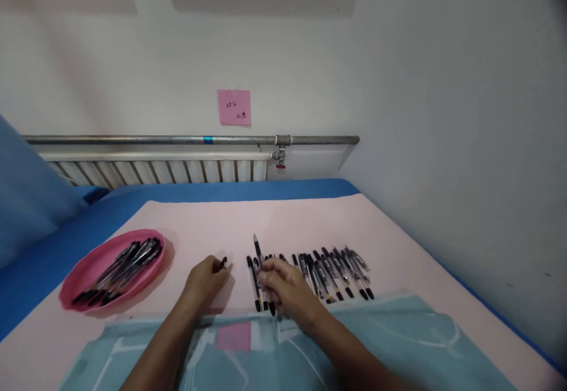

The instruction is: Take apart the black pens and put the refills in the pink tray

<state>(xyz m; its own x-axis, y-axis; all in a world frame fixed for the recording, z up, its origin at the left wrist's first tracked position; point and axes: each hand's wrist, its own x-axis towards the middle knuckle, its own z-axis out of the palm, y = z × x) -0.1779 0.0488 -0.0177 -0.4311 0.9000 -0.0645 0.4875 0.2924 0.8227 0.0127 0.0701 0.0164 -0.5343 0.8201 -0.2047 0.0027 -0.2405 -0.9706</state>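
Note:
My left hand (204,282) is closed in a pinch on a small black pen cap (223,262), just above the pink table cover. To its right, my right hand (287,287) grips a pen (257,248) whose bare writing tip points up and away from me. The black lower end of this pen shows beneath my fingers. Under and around my right hand lies a row of pens (330,274) with black ends, clear barrels and some yellow bands; my hand hides part of it. A pink oval tray (80,267) on the left holds several more pens (121,270).
A light blue cloth (398,332) covers the near side of the pink table cover (199,217). Behind the table's blue edge (248,190) are a radiator (168,170) and a metal pipe (146,140). A pink note (234,107) hangs on the wall. A blue drape (26,196) stands at left.

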